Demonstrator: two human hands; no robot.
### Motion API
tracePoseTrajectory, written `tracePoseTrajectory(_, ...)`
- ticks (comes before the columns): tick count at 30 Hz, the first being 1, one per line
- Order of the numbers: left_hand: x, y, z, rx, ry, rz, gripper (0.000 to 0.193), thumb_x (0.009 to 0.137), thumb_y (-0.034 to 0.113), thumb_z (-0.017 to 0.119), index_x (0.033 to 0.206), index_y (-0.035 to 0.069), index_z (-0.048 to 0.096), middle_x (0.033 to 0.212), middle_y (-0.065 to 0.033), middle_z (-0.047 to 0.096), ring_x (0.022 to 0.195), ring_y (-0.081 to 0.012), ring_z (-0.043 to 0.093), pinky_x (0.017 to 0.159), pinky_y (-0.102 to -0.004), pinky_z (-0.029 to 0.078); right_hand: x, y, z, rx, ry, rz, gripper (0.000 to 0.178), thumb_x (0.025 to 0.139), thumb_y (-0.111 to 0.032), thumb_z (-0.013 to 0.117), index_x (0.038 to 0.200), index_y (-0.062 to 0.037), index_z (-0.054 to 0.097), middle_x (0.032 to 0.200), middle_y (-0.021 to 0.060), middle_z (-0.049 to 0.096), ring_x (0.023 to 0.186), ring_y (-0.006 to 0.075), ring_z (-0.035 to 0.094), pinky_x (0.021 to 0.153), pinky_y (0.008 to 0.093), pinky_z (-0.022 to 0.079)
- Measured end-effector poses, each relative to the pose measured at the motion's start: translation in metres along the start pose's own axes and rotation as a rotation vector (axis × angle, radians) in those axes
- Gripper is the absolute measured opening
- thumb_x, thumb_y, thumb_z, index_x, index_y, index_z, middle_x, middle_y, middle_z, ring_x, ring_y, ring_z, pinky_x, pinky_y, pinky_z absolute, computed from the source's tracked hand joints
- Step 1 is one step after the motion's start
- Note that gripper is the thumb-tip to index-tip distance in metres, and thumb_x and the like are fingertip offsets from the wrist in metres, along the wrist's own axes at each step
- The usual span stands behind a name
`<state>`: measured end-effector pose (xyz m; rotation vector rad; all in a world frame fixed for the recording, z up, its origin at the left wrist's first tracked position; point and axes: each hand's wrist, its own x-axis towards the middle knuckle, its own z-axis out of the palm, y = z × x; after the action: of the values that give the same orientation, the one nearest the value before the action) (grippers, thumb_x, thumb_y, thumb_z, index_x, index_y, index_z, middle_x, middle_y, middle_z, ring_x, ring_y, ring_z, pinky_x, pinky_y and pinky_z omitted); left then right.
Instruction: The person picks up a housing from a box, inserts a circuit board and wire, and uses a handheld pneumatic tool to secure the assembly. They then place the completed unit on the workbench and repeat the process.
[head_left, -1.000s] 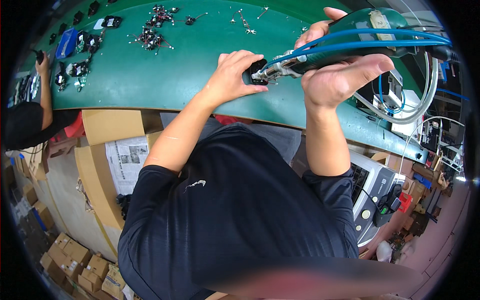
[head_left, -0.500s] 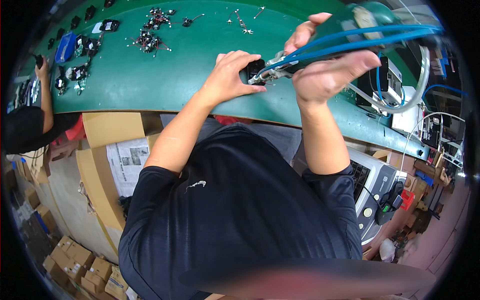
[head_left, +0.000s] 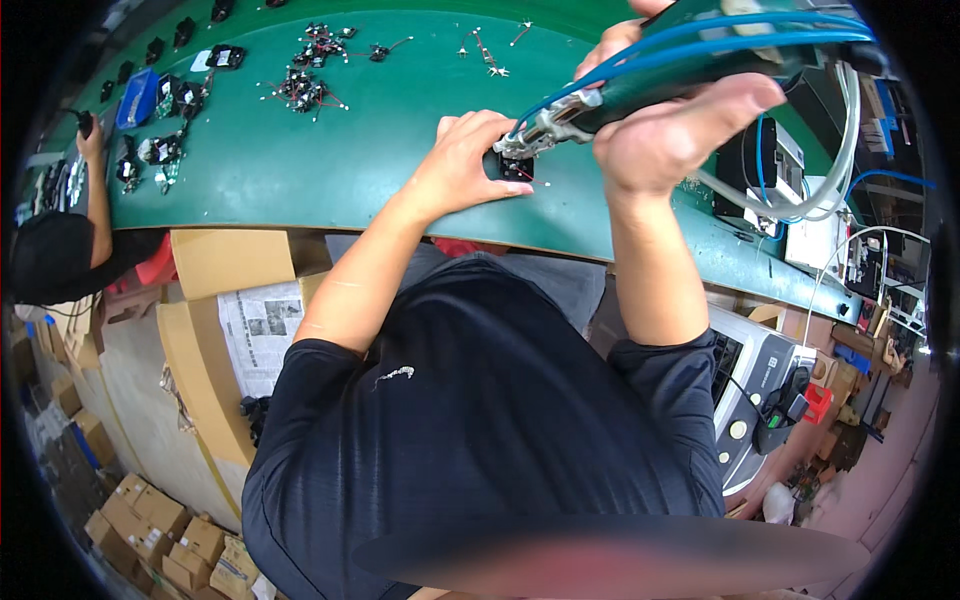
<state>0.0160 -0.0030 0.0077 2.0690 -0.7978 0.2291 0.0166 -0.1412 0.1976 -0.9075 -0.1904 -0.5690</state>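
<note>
On the green bench, my left hand (head_left: 458,165) curves its fingers and thumb around a small black housing (head_left: 517,170), pinning it to the surface. A thin red wire with a pale end pokes out beside it. My right hand (head_left: 665,140) is wrapped around a dark power tool (head_left: 665,88) with a metal nose (head_left: 550,125) and blue hoses (head_left: 700,38) along it. The tool tilts down to the left, its nose at the upper edge of the housing. Whether the tip touches it I cannot tell. The tool body hides part of my right fingers.
Clusters of small wired parts (head_left: 300,90) lie on the green bench (head_left: 380,190) at the far left. Beyond them are a blue bin (head_left: 137,98) and several black housings. A co-worker's arm (head_left: 95,190) is at the left edge. A boxy machine (head_left: 765,160) and a clear hose (head_left: 845,160) stand right.
The tool's nose has lifted and shifted slightly up from the housing, which shows more now. My right hand has tilted with the tool; my left hand stays on the housing.
</note>
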Motion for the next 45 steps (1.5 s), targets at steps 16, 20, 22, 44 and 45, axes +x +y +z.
tracePoseTrajectory(16,0.001,0.004,0.0,-0.024,0.01,0.009,0.075,0.066,0.043,0.093,0.128,0.01,0.065,0.12,-0.0067,0.067,0.117,-0.0274,0.059,0.1,-0.0393,0.038,-0.006,0.033,-0.029,-0.034,-0.071,-0.11,0.086,0.095,-0.084,0.03,0.142,-0.0128,0.043,0.1,0.0117,0.059,0.06,0.0163,0.054,0.05,0.0283,0.047)
tracePoseTrajectory(20,-0.001,0.004,-0.002,-0.033,0.001,-0.002,0.073,0.067,0.044,0.093,0.126,0.01,0.067,0.12,-0.0065,0.067,0.115,-0.0268,0.059,0.098,-0.0388,0.038,-0.002,0.039,-0.051,-0.162,-0.242,-0.068,0.086,0.096,-0.082,0.032,0.138,-0.0091,0.047,0.094,0.0109,0.061,0.061,0.0169,0.057,0.051,0.029,0.049)
tracePoseTrajectory(22,-0.001,0.003,-0.002,-0.041,0.0,-0.002,0.073,0.067,0.044,0.093,0.126,0.009,0.067,0.12,-0.0065,0.067,0.114,-0.0267,0.059,0.098,-0.0386,0.038,-0.009,0.031,-0.045,-0.368,-0.149,0.091,0.116,0.076,-0.103,0.02,0.111,0.0008,0.058,0.065,0.0089,0.056,0.053,0.0189,0.055,0.05,0.0293,0.047)
tracePoseTrajectory(44,0.18,-0.15,-0.097,0.473,0.063,-0.378,0.079,0.073,0.024,0.08,0.146,0.014,0.051,0.143,-0.0142,0.053,0.136,-0.0369,0.049,0.109,-0.0537,0.041,0.01,-0.057,-0.059,-0.474,-0.067,-0.269,0.041,0.108,-0.026,0.048,0.139,-0.0013,0.038,0.104,0.017,0.061,0.074,0.0196,0.064,0.066,0.0311,0.057)
tracePoseTrajectory(45,0.189,-0.164,-0.101,0.457,0.009,-0.446,0.082,0.074,0.023,0.08,0.149,0.011,0.048,0.148,-0.0142,0.048,0.14,-0.0353,0.045,0.111,-0.054,0.037,0.005,-0.052,-0.067,-0.507,-0.089,-0.26,0.04,0.108,-0.024,0.047,0.139,-0.0003,0.038,0.104,0.0155,0.06,0.076,0.0197,0.064,0.068,0.0317,0.058)
